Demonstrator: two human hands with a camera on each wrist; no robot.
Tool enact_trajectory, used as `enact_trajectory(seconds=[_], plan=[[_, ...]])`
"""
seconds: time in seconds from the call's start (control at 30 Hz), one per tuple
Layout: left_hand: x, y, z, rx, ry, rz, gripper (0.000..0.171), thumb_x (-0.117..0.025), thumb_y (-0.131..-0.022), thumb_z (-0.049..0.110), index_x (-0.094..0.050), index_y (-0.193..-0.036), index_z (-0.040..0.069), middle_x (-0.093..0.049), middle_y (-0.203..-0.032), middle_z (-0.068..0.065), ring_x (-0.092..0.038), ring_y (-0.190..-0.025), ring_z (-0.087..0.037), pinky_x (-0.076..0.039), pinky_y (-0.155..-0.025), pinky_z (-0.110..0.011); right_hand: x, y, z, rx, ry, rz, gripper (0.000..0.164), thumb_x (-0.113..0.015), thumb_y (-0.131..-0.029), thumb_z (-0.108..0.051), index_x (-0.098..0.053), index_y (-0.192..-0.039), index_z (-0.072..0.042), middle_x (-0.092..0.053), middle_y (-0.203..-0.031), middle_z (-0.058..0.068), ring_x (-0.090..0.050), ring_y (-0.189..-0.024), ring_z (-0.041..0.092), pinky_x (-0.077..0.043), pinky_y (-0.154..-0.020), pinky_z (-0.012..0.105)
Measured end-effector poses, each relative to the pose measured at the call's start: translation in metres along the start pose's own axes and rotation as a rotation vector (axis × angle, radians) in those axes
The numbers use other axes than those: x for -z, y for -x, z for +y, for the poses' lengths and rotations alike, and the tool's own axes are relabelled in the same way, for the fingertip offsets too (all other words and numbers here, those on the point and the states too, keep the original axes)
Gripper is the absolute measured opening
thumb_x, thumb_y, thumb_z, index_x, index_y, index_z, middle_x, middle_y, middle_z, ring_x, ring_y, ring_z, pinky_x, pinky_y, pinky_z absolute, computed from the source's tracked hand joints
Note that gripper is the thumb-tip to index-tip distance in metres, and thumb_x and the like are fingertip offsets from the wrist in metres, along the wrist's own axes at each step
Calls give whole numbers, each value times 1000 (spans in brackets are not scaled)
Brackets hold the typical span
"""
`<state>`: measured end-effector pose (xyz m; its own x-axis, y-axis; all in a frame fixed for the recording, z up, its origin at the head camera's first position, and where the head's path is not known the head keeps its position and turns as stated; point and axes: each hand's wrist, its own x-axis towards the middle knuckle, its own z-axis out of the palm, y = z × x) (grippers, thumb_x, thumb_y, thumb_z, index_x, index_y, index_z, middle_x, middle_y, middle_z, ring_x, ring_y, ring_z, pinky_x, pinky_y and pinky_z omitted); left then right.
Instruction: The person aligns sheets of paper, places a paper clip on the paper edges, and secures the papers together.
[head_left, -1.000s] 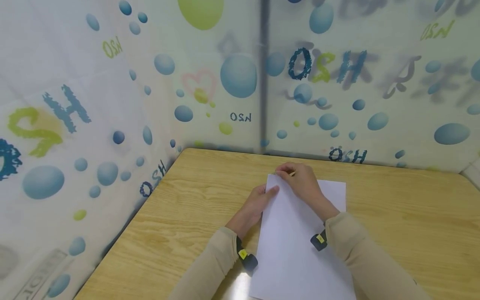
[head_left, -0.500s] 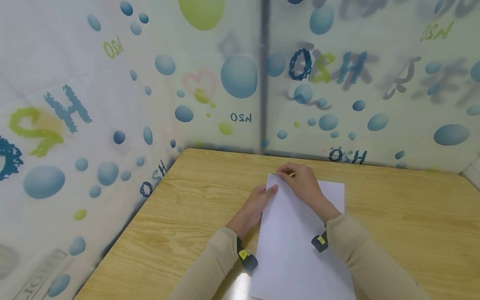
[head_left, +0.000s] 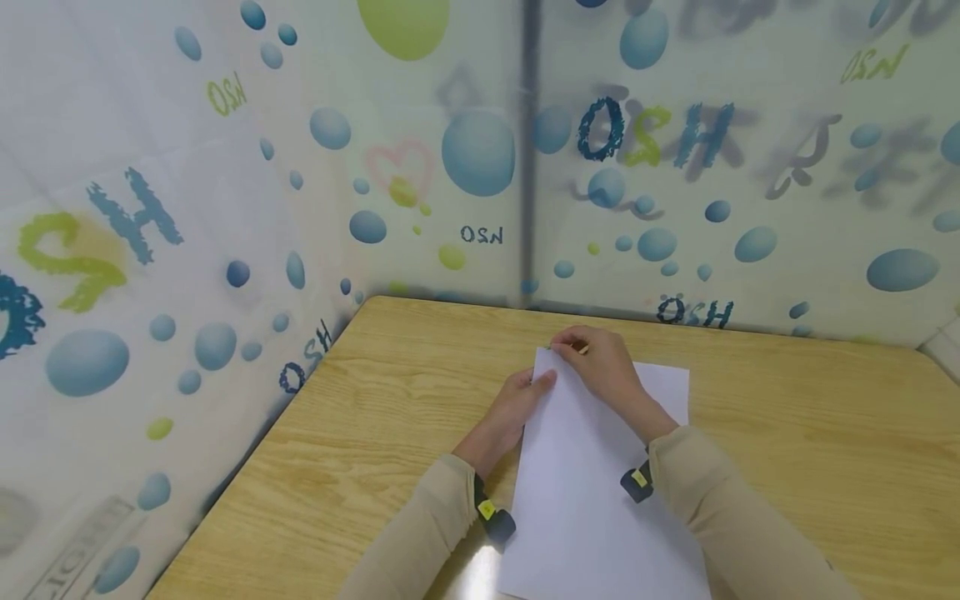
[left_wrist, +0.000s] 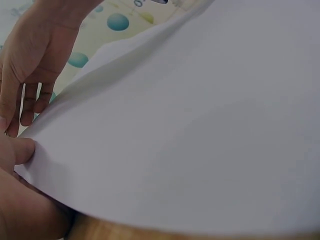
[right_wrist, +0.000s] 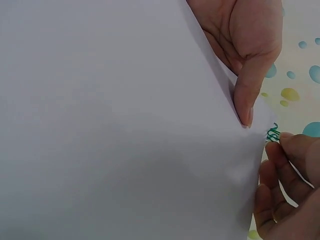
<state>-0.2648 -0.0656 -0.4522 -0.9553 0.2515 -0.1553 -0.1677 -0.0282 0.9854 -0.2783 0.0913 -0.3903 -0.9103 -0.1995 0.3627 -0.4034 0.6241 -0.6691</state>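
White paper (head_left: 600,508) slants up from the near table edge, its far left corner held between both hands. My left hand (head_left: 512,412) grips its left edge, thumb on top and the other fingers behind the paper. At the far corner, my right hand (head_left: 607,365) pinches a small green wire paper clip (right_wrist: 273,134) between thumb and index finger. The clip sits right at the paper's edge in the right wrist view, its bent loops partly covered by the fingertips. In the left wrist view, the right hand's other fingers (left_wrist: 29,107) hang loosely behind the sheet.
A light wooden table (head_left: 810,450) lies under the paper. Patterned curtains (head_left: 450,167) with bubbles and lettering hang along the table's back and left sides. Black wrist cameras (head_left: 497,521) are strapped at both beige sleeves (head_left: 420,525).
Both hands keep their places at the paper's far left corner. The paper's far right corner has shifted very slightly; otherwise everything looks the same.
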Motion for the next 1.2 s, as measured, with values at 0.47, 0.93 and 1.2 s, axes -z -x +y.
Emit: enact_trajectory(seconds=[0.47,0.93,1.2], plan=[[0,2,1,-11,7,-2,32,-52,-101,35,-64,-119,12,-70,-97,-7,-66,-84,-18,-52,-72,-31,-3,-8,-2,-27,20,-13,14,-66,-94,-16,-72,-103,-7,-70,-96,5,-57,-84,22,-48,-75,34],[-1,3,2,-15,19,-11,31,-52,-101,35,-64,-120,13,-70,-98,-7,-66,-86,-18,-52,-73,-30,-5,-9,-1,-5,26,-11,14,-66,-94,-11,-74,-105,-8,-71,-102,6,-58,-86,21,-49,-75,36],[-1,3,1,-5,19,-5,31,-53,-100,35,-65,-119,13,-70,-97,-6,-66,-84,-18,-52,-71,-30,-5,-7,-1,0,27,-14,14,-66,-93,-10,-74,-104,-8,-71,-101,6,-58,-84,21,-48,-72,34]])
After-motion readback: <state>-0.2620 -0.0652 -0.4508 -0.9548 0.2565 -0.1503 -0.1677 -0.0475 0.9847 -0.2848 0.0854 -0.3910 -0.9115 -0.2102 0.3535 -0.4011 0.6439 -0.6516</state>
